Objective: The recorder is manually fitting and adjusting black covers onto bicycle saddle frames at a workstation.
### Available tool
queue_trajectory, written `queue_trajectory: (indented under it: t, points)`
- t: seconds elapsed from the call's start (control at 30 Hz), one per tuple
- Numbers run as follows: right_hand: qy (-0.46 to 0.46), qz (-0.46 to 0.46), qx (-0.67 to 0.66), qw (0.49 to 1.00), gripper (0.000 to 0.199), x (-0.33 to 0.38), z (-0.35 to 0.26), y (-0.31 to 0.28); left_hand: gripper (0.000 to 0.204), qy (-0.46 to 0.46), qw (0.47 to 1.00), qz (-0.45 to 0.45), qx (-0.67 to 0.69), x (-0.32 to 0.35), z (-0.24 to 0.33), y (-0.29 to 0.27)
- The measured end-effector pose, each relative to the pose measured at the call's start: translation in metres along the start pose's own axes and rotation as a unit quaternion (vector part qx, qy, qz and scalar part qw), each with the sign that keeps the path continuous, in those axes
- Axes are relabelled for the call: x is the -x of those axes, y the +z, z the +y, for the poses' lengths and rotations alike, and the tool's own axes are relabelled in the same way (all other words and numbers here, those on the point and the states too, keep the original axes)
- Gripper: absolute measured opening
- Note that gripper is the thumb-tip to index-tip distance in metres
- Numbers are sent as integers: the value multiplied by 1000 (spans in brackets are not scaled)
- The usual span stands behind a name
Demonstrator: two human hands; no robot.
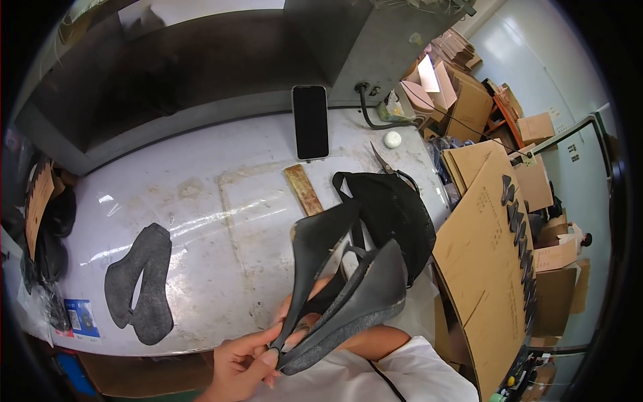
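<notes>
Near the table's front edge I hold a black shoe upper, spread into two flaps, with grey fuzzy lining showing along its lower edge. My left hand pinches the upper's narrow joined end between thumb and fingers. Behind the flaps, my right hand closes round the same upper near that end; the upper hides much of it. A second, dark grey shoe upper lies flat to the left, a slit opening down its middle. Just beyond the held piece sits a heap of black material.
A rusty flat metal bar, a phone, scissors and a white round object lie on the white table. Cardboard with several black pieces along its edge stands right. A grey cabinet borders the back.
</notes>
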State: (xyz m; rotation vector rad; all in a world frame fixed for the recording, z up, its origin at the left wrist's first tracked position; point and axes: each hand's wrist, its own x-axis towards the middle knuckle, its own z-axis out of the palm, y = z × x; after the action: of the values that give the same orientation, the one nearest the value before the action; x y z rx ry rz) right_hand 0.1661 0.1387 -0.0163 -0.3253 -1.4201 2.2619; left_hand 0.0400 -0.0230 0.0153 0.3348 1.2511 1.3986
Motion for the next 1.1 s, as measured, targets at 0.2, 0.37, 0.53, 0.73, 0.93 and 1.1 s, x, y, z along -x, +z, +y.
queue_trajectory:
  t: [0.2, 0.37, 0.53, 0.73, 0.93, 1.1]
  points:
    - [191, 29, -98, 976, 31, 10, -4, -10, 38, 121, 984, -35, -124, -4, -4, -1]
    - [181, 28, -91, 979, 28, 7, 14, 9, 70, 217, 975, 17, 36, -43, -27, -15]
    - [180, 8, -91, 979, 26, 36, -4, -10, 73, 228, 963, 23, 140, -61, 2, 14]
    - [162, 31, -77, 983, 23, -3, 14, 13, 64, 207, 966, 42, 149, -64, -4, 26]
    - [143, 66, -58, 986, 20, -22, 40, 39, 62, 240, 962, 68, 108, -64, -11, 32]
    - [132, 79, -46, 987, 18, -5, 30, 24, 66, 329, 937, 106, 58, -62, -18, 33]
